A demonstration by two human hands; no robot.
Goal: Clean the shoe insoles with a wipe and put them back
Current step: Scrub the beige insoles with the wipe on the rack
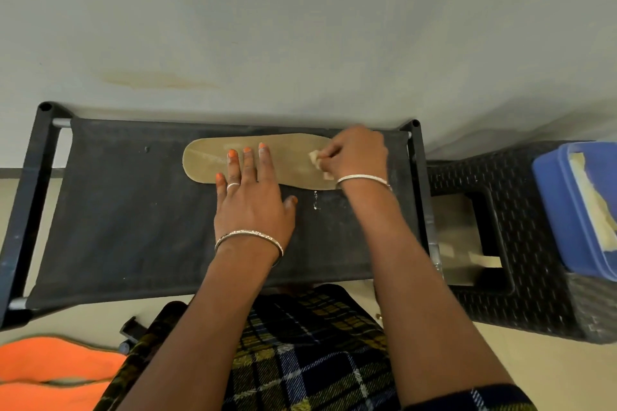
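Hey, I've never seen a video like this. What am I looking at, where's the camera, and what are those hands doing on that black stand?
There is no machine: these are a person's two bare arms, filmed by one wide-angle camera on their head, looking down. A tan insole lies on a black fabric stand. The left hand presses it flat with straight fingers; the right hand pinches a small wipe against its right end. A blue tub sits on a dark woven stool nearby.

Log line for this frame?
step: wiping insole | left hand: pressing insole flat | right hand: pinching wipe on insole end | surface: black fabric shelf
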